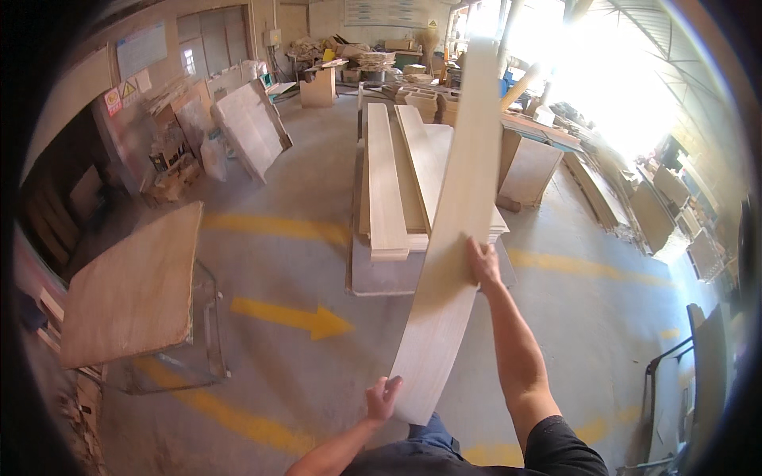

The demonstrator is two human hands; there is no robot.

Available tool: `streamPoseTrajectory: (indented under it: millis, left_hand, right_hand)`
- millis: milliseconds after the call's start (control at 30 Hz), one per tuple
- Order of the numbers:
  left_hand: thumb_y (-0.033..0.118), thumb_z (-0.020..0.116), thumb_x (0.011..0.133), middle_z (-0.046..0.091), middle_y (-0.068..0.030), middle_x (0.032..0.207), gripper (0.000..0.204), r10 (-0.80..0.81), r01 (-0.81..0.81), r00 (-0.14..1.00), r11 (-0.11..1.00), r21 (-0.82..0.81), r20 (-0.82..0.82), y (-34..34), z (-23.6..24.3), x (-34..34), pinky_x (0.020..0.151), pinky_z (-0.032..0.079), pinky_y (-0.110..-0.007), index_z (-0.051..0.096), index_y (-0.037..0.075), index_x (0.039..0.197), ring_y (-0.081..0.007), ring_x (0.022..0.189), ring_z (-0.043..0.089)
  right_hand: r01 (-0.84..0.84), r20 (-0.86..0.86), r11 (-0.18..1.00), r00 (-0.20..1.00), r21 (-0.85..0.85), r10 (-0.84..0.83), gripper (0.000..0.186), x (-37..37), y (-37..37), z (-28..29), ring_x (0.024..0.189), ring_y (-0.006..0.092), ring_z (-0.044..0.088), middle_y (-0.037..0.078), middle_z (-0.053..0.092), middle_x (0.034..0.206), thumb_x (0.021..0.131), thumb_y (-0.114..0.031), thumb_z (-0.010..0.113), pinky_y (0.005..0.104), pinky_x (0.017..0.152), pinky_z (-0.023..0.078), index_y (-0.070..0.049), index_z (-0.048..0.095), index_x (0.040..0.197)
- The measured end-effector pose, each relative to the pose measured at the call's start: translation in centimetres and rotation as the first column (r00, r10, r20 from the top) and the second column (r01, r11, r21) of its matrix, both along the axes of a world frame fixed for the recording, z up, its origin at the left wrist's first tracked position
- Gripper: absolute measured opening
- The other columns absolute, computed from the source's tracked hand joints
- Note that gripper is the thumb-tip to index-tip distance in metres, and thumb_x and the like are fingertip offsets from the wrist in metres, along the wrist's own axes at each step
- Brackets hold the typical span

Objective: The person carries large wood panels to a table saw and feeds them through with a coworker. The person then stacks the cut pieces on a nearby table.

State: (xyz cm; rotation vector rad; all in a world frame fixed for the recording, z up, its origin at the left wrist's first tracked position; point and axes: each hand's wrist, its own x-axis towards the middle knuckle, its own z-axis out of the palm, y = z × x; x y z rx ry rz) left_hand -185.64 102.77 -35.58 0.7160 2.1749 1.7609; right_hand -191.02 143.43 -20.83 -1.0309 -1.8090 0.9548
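A long pale wooden board [450, 293] slants up and away in front of me, its near end by my waist and its far end high in the bright light. At the board's lower left edge, my left hand [382, 397] grips it near the bottom corner. Farther up, my right hand [482, 263] is closed on the right edge. Behind the held board, a low platform [381, 279] bears stacks of similar boards. One stack of boards [386, 182] lies on its left, and another board [421, 159] leans away beside it, partly covered by the one I hold.
To the left, a wooden panel [135, 289] rests on a metal-framed stand [213, 333]. Yellow lines and a yellow arrow [294, 316] mark the grey floor. Leaning panels [252, 128] stand farther back. At right are stacked planks [599, 190] and a dark-framed rack [671, 389].
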Motion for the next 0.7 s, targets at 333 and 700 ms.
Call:
streamPoseTrajectory:
  millis: [333,700]
  left_hand:
    - [0.054,0.070,0.091,0.057,-0.0258,0.067,0.063,0.261,-0.152,0.945,0.884,-0.441,0.197,21.1,-4.8,-4.3,0.061,0.044,-0.049,0.052,-0.002,0.069,-0.0373,0.061,0.052]
    - [0.045,0.074,0.092,0.048,-0.0066,0.060,0.056,0.310,-0.194,0.898,0.916,-0.351,0.312,31.4,-8.9,-10.8,0.056,0.040,-0.041,0.052,0.000,0.068,-0.0165,0.060,0.040]
  right_hand:
    - [-0.009,0.511,0.902,0.821,-0.432,0.253,0.088,10.5,-1.4,-18.3,0.114,0.0394,0.065,0.031,0.066,0.121,0.086,-0.060,0.069,0.0438,0.096,0.051,0.012,0.053,0.134]
    - [-0.197,-0.060,0.427,0.948,-0.882,0.312,0.048,12.9,1.7,-14.5,0.060,0.0189,0.068,0.014,0.073,0.083,0.100,-0.038,0.066,0.0314,0.053,0.056,0.009,0.070,0.106]
